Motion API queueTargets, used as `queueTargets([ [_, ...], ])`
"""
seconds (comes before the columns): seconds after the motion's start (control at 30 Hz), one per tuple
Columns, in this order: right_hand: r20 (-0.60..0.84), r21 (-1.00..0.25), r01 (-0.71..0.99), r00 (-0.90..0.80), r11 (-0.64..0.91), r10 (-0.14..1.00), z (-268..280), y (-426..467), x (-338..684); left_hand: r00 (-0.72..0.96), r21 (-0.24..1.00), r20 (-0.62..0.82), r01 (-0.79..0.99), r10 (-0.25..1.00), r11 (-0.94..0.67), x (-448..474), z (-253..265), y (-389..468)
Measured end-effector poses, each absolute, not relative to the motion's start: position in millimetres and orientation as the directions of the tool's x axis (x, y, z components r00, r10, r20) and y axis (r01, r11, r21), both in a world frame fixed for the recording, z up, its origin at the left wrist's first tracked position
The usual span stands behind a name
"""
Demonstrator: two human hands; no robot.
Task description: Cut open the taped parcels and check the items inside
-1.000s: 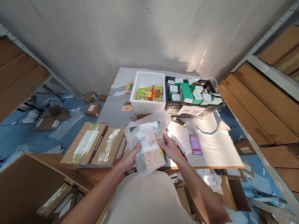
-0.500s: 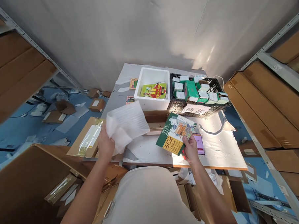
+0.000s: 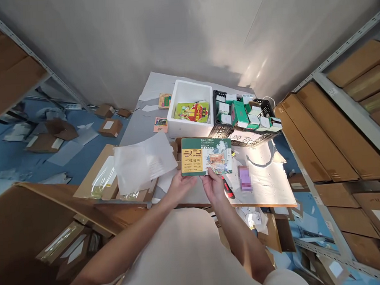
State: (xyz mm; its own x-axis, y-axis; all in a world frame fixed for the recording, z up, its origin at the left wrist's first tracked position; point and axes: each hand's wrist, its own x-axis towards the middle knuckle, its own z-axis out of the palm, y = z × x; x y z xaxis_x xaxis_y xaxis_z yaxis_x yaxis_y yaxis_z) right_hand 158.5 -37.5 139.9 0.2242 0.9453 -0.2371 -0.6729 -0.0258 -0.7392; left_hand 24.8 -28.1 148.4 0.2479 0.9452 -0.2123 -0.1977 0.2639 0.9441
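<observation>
Just beyond the fingers of the left hand (image 3: 182, 185) and right hand (image 3: 213, 186), a green book (image 3: 214, 156) is showing its cover above the bench (image 3: 270, 185). The right fingers are gripping its lower edge, thumb on the cover; the left ones are meeting that edge, but whether they are closing on it I cannot tell. Half a second ago the left hand was holding the white foam wrap (image 3: 143, 161); now the wrap is lying left of the fingers, over taped boxes (image 3: 98, 174), leaving both hands attending to the uncovered book.
</observation>
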Motion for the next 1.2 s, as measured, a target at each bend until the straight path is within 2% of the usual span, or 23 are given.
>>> queueTargets([
  [0.03, -0.231, -0.748, -0.662, 0.208, -0.037, 0.95, 140.3, -38.6, 156.2, 0.172, 0.904, -0.229, -0.326, 0.958, 0.275, 34.9, 147.5, -29.1],
  [0.1, -0.215, -0.763, -0.645, 0.194, -0.041, 0.957, 141.2, -42.0, 164.7, 0.13, 0.846, -0.258, -0.449, 0.957, 0.289, 36.2, 147.0, -22.7],
  [0.23, -0.166, -0.797, -0.603, 0.143, -0.047, 0.976, 149.1, -44.3, 217.5, 0.26, 0.874, -0.255, -0.349, 0.931, 0.337, -6.7, 154.9, 13.6],
  [0.33, -0.21, -0.916, -0.347, -0.004, -0.199, 0.978, 157.7, -37.3, 242.7, 0.297, 0.928, -0.217, -0.232, 0.93, 0.291, -27.9, 162.3, 39.1],
  [0.4, -0.241, -0.95, -0.199, -0.021, -0.24, 0.97, 159.5, -31.3, 240.2, 0.235, 0.929, -0.2, -0.264, 0.951, 0.26, -25.8, 162.0, 42.2],
  [0.43, -0.232, -0.957, -0.182, 0.008, -0.227, 0.973, 158.7, -29.2, 234.6, 0.202, 0.916, -0.205, -0.304, 0.958, 0.26, -21.3, 159.6, 38.3],
  [0.5, -0.176, -0.96, -0.236, 0.106, -0.148, 0.979, 153.8, -27.9, 219.9, 0.211, 0.878, -0.246, -0.365, 0.946, 0.31, -9.4, 150.8, 21.7],
  [0.57, -0.131, -0.951, -0.3, 0.191, -0.069, 0.973, 146.7, -30.1, 207.2, 0.309, 0.843, -0.297, -0.359, 0.904, 0.4, 1.5, 139.2, 0.2],
  [0.63, -0.113, -0.942, -0.332, 0.222, -0.034, 0.969, 141.0, -32.9, 200.8, 0.336, 0.817, -0.321, -0.374, 0.886, 0.438, 8.1, 129.0, -17.2],
  [0.73, -0.112, -0.919, -0.393, 0.179, -0.034, 0.977, 141.3, -29.0, 202.2, 0.318, 0.762, -0.339, -0.459, 0.885, 0.457, 9.3, 121.4, -26.5],
  [0.83, -0.101, -0.905, -0.423, 0.118, -0.042, 0.988, 153.7, -10.8, 209.0, 0.487, 0.626, -0.378, -0.492, 0.788, 0.605, 7.1, 122.1, -23.2],
  [0.93, -0.145, -0.932, -0.343, 0.064, -0.115, 0.987, 170.8, 11.7, 214.6, 0.645, 0.513, -0.405, -0.426, 0.648, 0.745, 9.4, 126.4, -20.2],
  [1.03, -0.176, -0.942, -0.296, 0.043, -0.156, 0.983, 184.1, 25.2, 217.3, 0.685, 0.52, -0.385, -0.392, 0.618, 0.759, 15.5, 132.8, -20.4],
  [1.2, -0.137, -0.917, -0.362, -0.112, -0.169, 0.984, 194.9, 31.0, 219.3, 0.71, 0.535, -0.419, -0.311, 0.566, 0.786, 16.8, 149.2, -19.8],
])
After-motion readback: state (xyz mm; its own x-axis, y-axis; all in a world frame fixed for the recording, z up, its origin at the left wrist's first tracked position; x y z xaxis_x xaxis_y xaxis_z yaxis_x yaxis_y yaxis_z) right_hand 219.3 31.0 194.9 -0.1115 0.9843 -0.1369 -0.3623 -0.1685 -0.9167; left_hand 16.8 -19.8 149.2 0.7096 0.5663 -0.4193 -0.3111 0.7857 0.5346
